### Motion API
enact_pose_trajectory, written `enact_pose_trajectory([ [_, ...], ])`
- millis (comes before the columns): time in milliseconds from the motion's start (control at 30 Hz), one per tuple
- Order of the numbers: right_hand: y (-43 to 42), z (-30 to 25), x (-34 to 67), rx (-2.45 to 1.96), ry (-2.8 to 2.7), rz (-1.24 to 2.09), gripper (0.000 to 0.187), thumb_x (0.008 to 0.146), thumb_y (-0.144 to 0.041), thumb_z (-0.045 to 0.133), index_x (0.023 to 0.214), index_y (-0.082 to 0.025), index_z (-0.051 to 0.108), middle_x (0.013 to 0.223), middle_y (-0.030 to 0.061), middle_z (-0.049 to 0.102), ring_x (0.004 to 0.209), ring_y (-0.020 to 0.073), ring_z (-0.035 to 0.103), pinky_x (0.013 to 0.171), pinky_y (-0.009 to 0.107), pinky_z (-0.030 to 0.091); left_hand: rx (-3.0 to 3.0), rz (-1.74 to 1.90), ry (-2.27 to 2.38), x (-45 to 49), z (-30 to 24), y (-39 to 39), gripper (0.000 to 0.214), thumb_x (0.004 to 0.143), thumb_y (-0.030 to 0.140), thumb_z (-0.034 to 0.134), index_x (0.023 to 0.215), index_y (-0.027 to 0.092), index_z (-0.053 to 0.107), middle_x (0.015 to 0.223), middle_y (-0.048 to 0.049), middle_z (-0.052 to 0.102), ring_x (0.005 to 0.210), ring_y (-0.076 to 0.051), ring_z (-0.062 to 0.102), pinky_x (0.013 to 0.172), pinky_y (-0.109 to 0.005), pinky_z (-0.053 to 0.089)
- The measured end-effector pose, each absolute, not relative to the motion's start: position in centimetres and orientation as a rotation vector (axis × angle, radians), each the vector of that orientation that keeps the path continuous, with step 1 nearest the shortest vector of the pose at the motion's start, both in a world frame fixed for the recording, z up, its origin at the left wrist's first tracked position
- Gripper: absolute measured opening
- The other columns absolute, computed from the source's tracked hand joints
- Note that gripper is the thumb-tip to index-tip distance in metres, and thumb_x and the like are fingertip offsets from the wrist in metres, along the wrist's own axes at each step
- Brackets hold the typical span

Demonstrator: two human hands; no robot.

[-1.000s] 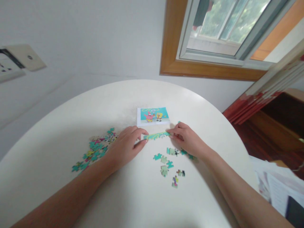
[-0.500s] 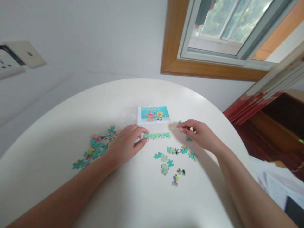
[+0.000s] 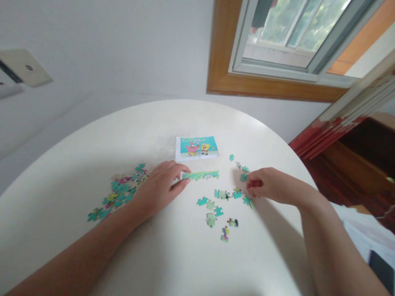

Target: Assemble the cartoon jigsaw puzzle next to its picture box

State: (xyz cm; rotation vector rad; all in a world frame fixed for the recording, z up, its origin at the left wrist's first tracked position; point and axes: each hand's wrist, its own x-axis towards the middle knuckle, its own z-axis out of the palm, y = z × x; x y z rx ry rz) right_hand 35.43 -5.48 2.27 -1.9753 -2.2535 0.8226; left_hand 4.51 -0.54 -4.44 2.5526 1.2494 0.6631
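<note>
A joined strip of jigsaw puzzle pieces (image 3: 202, 175), teal and yellow-green, lies on the white table. The thumb and index finger of my left hand (image 3: 165, 179) hold its left end between them. My right hand (image 3: 267, 186) is at the right, over the edge of a scatter of loose puzzle pieces (image 3: 222, 195). Its fingers are curled together, and whatever may be between them is hidden. A small teal piece (image 3: 244, 177) lies just left of those fingers. Behind the strip is a reference picture card (image 3: 199, 147) with a pink and a yellow cartoon figure.
A heap of mixed puzzle pieces (image 3: 120, 191) spreads left of my left forearm. The round white table (image 3: 173, 255) meets the wall near a wood-framed window (image 3: 222, 84). Papers (image 3: 361, 230) and a dark flat object (image 3: 382, 265) are at the lower right, beyond the table edge.
My right hand has moved right and toward me, its fingers curling in, uncovering several small pieces. My left hand stays at the strip's left end. The whole view has shifted slightly.
</note>
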Motion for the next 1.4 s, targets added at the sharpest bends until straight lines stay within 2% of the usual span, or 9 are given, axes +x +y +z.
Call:
enact_pose_trajectory([
  [167,-6.4,3.2,34.8,-2.104,-2.354,0.837,0.008,0.062,-0.021,0.070,0.070,-0.023,0.069,0.069,0.0007,0.067,0.055,0.0137,0.054,0.050,0.025,0.034,2.570,0.662,1.237,4.5,-4.5,-0.5,0.020,0.088,0.033,0.053,0.102,0.020,0.058,0.082,-0.0020,0.055,0.081,-0.020,0.052,0.079,-0.033,0.041],
  [300,-6.3,3.8,34.5,-2.145,-2.385,0.941,0.011,0.066,-0.023,0.065,0.076,-0.022,0.068,0.074,0.0005,0.068,0.064,0.0149,0.057,0.057,0.025,0.037,2.567,0.662,1.238,4.5,-4.5,-0.4,0.020,0.088,0.033,0.053,0.102,0.020,0.057,0.083,-0.0022,0.055,0.082,-0.020,0.053,0.080,-0.033,0.041],
  [533,-6.1,3.1,34.6,-2.113,-2.386,0.725,0.023,0.069,-0.015,0.056,0.087,-0.024,0.068,0.077,0.0016,0.066,0.063,0.0142,0.056,0.057,0.025,0.036,2.564,0.669,1.246,4.5,-4.4,-0.5,0.019,0.087,0.032,0.053,0.102,0.020,0.058,0.082,-0.0019,0.054,0.081,-0.019,0.052,0.079,-0.033,0.041],
  [700,-6.1,3.0,34.4,-2.065,-2.336,0.582,0.026,0.074,-0.013,0.052,0.091,-0.022,0.069,0.091,0.0058,0.064,0.069,0.0145,0.058,0.064,0.026,0.039,2.565,0.672,1.237,4.5,-4.4,-0.5,0.020,0.088,0.032,0.054,0.103,0.020,0.058,0.082,-0.0017,0.053,0.081,-0.019,0.052,0.079,-0.033,0.040],
  [800,-6.2,3.2,33.8,-1.930,-2.379,0.627,0.025,0.074,-0.014,0.055,0.093,-0.022,0.069,0.097,0.0062,0.062,0.071,0.0140,0.058,0.067,0.025,0.040,2.562,0.668,1.235,4.5,-4.4,-0.5,0.019,0.088,0.031,0.054,0.102,0.020,0.058,0.082,-0.0017,0.053,0.081,-0.019,0.052,0.079,-0.033,0.040],
  [900,-6.2,3.1,33.3,-1.862,-2.431,0.700,0.024,0.071,-0.014,0.058,0.091,-0.021,0.069,0.095,0.0058,0.062,0.070,0.0131,0.057,0.066,0.025,0.040,2.560,0.661,1.243,4.6,-4.4,-0.6,0.019,0.087,0.031,0.054,0.102,0.020,0.059,0.081,-0.0018,0.053,0.081,-0.020,0.052,0.079,-0.033,0.040],
  [1067,-5.9,2.7,33.6,-1.911,-2.454,0.699,0.019,0.068,-0.009,0.054,0.077,-0.019,0.067,0.085,0.0050,0.064,0.067,0.0130,0.055,0.062,0.024,0.037,2.557,0.669,1.239,4.6,-4.3,-0.6,0.020,0.087,0.032,0.053,0.102,0.020,0.059,0.081,-0.0020,0.053,0.081,-0.020,0.052,0.078,-0.033,0.040],
  [1267,-5.8,3.3,33.9,-2.063,-2.409,0.697,0.014,0.076,-0.016,0.053,0.071,-0.019,0.066,0.069,0.0042,0.065,0.060,0.0140,0.054,0.058,0.025,0.034,2.549,0.671,1.246,4.6,-4.3,-0.6,0.021,0.087,0.033,0.052,0.102,0.020,0.060,0.081,-0.0018,0.054,0.080,-0.020,0.052,0.077,-0.033,0.040],
  [1400,-5.5,3.3,33.9,-2.114,-2.335,0.579,0.014,0.077,-0.015,0.053,0.076,-0.018,0.067,0.076,0.0054,0.065,0.061,0.0137,0.055,0.058,0.025,0.035,2.554,0.661,1.248,4.6,-4.3,-0.5,0.021,0.088,0.033,0.052,0.102,0.021,0.059,0.082,-0.0019,0.054,0.081,-0.020,0.052,0.078,-0.033,0.040],
])
